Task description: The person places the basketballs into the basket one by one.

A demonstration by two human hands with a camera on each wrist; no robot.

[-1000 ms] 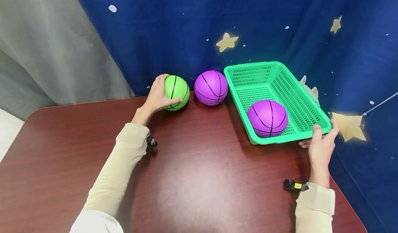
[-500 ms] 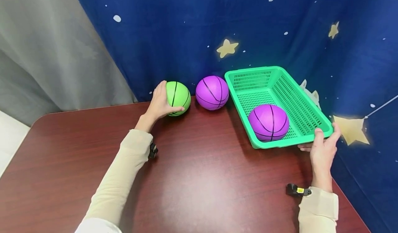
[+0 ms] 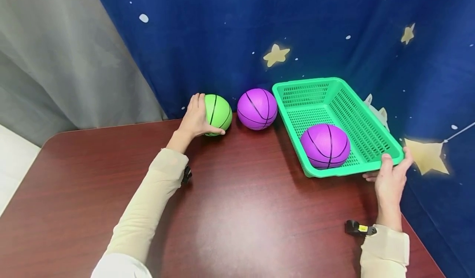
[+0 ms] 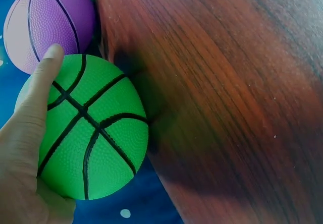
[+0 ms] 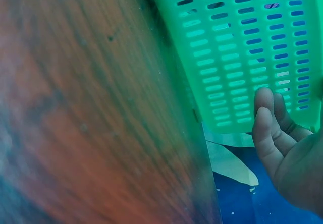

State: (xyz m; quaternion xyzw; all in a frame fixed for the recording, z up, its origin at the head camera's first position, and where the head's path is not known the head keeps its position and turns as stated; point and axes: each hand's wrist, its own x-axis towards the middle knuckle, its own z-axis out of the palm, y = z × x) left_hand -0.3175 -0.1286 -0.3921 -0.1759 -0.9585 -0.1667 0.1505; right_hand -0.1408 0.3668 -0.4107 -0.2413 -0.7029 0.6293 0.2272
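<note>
Head view alone shows right fingers (image 3: 406, 157) and thumb (image 3: 386, 161) pinching the basket (image 3: 345, 170) (left fingers (image 3: 195, 104) clasp the green ball (image 3: 221, 115)).

My head camera shows me a black-lined green ball (image 3: 221, 112) gripped by the left hand (image 3: 194, 119). The right hand (image 3: 391, 181) holds a corner of a green slotted basket (image 3: 356, 117); one purple ball (image 3: 325, 147) sits inside, left of that hand, and a second purple ball (image 3: 257, 109) between both hands.

Within the basket (image 3: 349, 170), against its near left, lies one ball (image 3: 325, 147). Just left of the basket sits a second ball (image 3: 257, 109); farther left, a third ball (image 3: 219, 115) under the left hand (image 3: 194, 119). The right hand (image 3: 390, 181) is at the basket's near right corner. Behind the basket, a curtain (image 3: 230, 43); before it, the table (image 3: 241, 195).
</note>
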